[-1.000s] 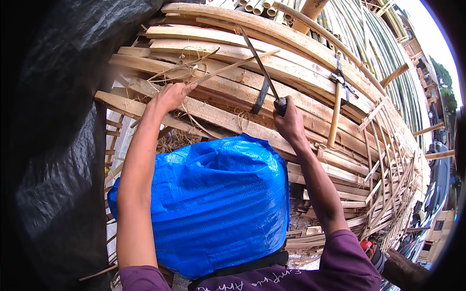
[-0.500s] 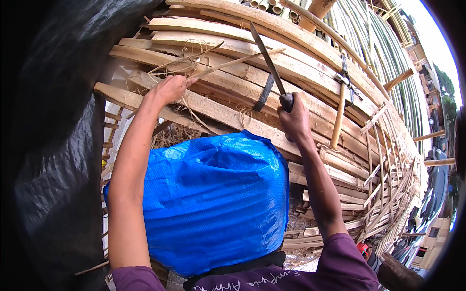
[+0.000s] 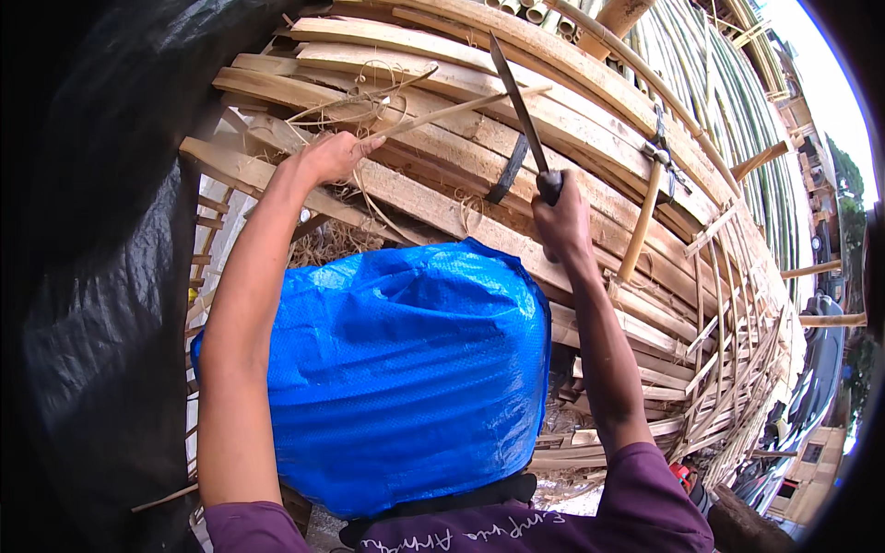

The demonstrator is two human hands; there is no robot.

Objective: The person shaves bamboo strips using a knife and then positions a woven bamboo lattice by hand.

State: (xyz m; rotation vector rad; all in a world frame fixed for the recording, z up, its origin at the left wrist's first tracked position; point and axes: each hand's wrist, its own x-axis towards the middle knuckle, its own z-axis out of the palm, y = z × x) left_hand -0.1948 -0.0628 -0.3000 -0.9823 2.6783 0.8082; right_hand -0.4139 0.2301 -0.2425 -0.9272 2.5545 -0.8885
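In the head view, the left hand [image 3: 330, 157] is pinching the near end of a thin bamboo strip [image 3: 461, 106], its grip clenched on the strip and holding it out level across the stacked bamboo slats [image 3: 442, 175], seemingly so that its free length is lying within reach of the blade. The right hand [image 3: 564, 219] is gripping the dark handle of a long knife [image 3: 516, 101], fist closed tight around it, with the blade standing up and tilted away, crossing just over the strip near its far end. A wooden-handled hammer [image 3: 645, 207] is resting on the slats just to the right of that hand, head uppermost. Loose curls of fibre are lying about the left hand. Below both forearms a bright blue woven plastic sheet [image 3: 406, 369] is bulging over something rounded; a black sheet [image 3: 101, 304] is hanging on the left
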